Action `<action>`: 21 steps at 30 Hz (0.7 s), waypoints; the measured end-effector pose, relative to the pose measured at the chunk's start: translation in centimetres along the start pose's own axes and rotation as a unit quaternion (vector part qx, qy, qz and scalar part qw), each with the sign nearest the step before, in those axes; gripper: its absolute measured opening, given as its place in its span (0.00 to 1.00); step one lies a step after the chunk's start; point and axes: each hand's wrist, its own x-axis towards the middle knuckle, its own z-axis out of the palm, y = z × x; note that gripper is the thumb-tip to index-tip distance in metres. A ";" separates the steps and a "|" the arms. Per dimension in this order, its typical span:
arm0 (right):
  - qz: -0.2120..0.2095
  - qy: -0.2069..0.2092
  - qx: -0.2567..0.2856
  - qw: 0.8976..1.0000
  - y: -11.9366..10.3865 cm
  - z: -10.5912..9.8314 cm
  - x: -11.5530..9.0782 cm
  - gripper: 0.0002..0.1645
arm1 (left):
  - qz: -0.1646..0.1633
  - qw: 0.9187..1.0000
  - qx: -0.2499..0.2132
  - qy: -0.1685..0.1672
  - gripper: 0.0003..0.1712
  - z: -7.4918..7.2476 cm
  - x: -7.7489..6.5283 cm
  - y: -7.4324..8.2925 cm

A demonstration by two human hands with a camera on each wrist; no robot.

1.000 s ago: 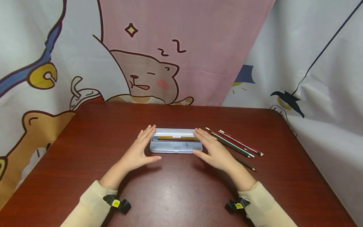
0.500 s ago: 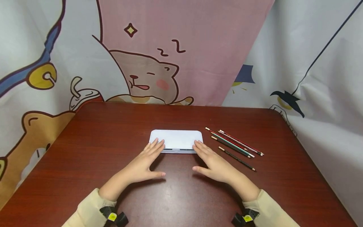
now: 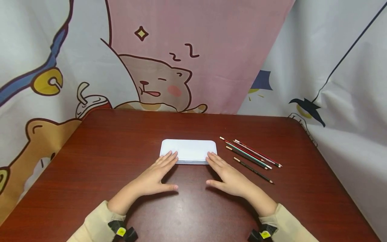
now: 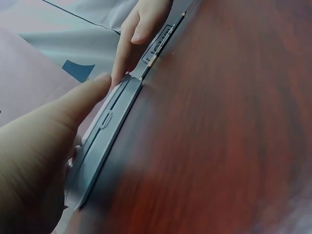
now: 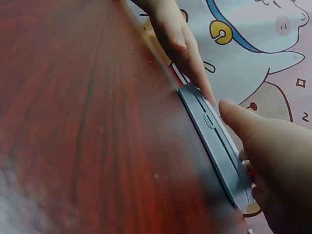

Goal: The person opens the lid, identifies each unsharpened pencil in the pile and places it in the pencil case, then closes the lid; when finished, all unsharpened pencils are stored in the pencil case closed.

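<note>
A white pencil case point(image 3: 188, 149) lies flat on the table with its lid down. Its grey front side with a small clasp point(image 4: 106, 120) shows in the left wrist view, a thin dark seam running under the lid. My left hand point(image 3: 155, 176) rests its straight fingers on the case's front left corner, thumb spread out toward the middle. At the front right corner, the straight fingers of my right hand point(image 3: 228, 174) touch the lid in the same way. In the right wrist view the case point(image 5: 214, 141) sits between both hands.
Several pencils point(image 3: 251, 153) lie slanted in a loose group right of the case. One dark pencil point(image 3: 253, 170) lies apart, nearer my right hand. A patterned curtain point(image 3: 211, 50) hangs behind the brown table point(image 3: 121, 134).
The case stood open with pencils inside; its lid has swung down toward me and now covers them. Both hands came nearer with it, then the lid sank further onto the front edge.
</note>
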 end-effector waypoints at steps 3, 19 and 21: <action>0.006 0.001 0.003 1.000 0.1 -0.1 0.1 0.46 | -0.001 1.000 0.007 -0.001 0.53 -0.3 0.2 0.1; 0.022 -0.004 -0.008 1.000 -0.1 -0.3 0.2 0.45 | -0.009 0.999 0.032 -0.013 0.53 -0.1 0.7 0.1; 0.019 0.000 -0.008 1.000 0.0 -0.4 0.3 0.45 | -0.007 0.999 0.032 -0.015 0.53 -0.2 0.7 0.0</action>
